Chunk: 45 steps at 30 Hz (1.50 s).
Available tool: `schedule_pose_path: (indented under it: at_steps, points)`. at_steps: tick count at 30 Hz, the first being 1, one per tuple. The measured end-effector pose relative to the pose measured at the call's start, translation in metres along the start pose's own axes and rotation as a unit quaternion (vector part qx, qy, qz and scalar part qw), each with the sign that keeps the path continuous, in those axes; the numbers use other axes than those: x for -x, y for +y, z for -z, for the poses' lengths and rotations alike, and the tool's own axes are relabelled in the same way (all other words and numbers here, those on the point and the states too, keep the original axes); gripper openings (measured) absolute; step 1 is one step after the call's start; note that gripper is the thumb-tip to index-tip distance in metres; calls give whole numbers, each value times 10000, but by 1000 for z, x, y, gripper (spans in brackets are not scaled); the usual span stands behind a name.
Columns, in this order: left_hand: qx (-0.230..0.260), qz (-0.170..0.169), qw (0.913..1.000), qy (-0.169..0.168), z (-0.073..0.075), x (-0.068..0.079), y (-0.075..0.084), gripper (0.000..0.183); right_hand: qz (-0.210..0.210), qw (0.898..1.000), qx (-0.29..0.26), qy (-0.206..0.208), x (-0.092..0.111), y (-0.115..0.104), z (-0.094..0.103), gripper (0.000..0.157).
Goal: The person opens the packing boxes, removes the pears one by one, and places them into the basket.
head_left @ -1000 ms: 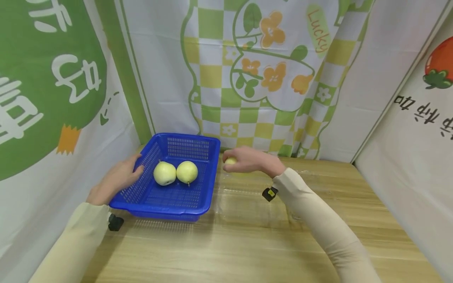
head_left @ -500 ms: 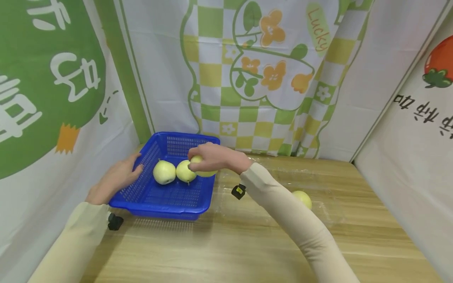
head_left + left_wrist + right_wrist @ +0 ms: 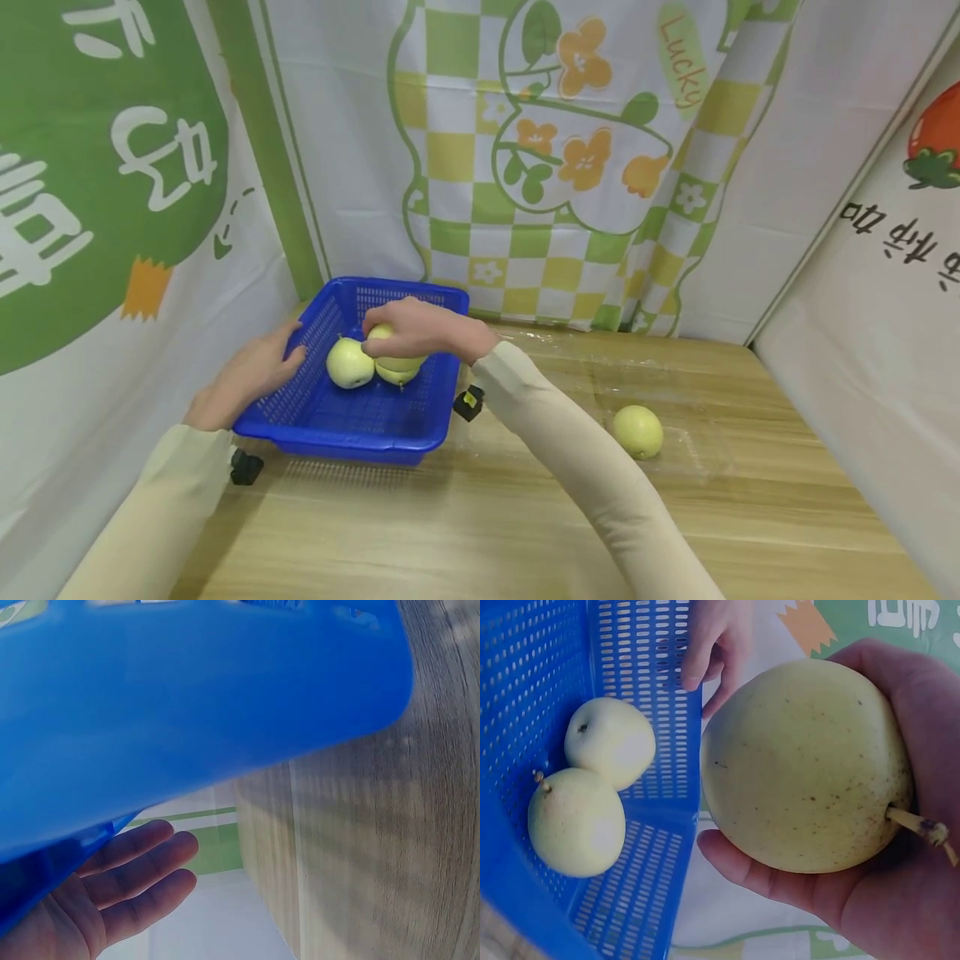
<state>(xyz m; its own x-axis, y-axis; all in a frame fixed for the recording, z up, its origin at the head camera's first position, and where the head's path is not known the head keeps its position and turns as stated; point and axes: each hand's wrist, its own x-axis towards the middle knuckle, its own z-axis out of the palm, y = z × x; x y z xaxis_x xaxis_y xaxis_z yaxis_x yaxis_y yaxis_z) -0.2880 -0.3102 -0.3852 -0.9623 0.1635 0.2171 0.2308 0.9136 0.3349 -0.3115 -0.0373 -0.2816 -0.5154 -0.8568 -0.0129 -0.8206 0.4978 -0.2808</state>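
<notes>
My right hand [image 3: 423, 327] grips a yellow-green pear [image 3: 806, 765] over the blue basket [image 3: 348, 433]. Its stem and brown specks show in the right wrist view. Two pale pears lie touching inside the basket: one on the left [image 3: 349, 364], the other [image 3: 577, 823] partly covered by the held pear in the head view. My left hand [image 3: 251, 372] holds the basket's left rim, thumb over the inner side; in the left wrist view the fingers [image 3: 139, 881] reach past the rim on the outside, fairly straight.
Another yellow-green pear [image 3: 638, 432] sits on the wooden table [image 3: 480, 533] to the right, by clear plastic packaging [image 3: 686, 450]. Printed cloth walls [image 3: 525, 250] stand behind and at both sides. The basket is close to the left wall.
My right hand has carried a pear leftward from beside the basket to above the pears inside it. The pear on the right has come into view from behind the arm. The left hand stays put.
</notes>
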Motion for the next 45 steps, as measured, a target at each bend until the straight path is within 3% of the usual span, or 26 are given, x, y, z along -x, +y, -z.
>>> schedule_pose_path:
  at_steps: [10, 24, 31, 39, 45]
  points:
    - [-30, 148, 9999, -76, 2, 4, 1, 56, -235, 9994, -40, -265, -32, -4, -12, 32]
    - [-149, -50, 9998, 117, 3, 1, -1, 54, -150, 9997, -186, 58, -70, 1, -44, 30]
    - [-170, 23, 9998, 68, 1, 0, 0, 54, -347, 9977, -18, -584, -86, -5, -63, 35]
    - [-126, 147, 9998, -73, 2, 0, 1, 55, -547, 9964, -59, -641, -92, -8, -74, 35]
    - [-174, 88, 9998, 6, 0, -2, 3, 51, -327, 9954, 80, -901, -96, -8, -82, 35]
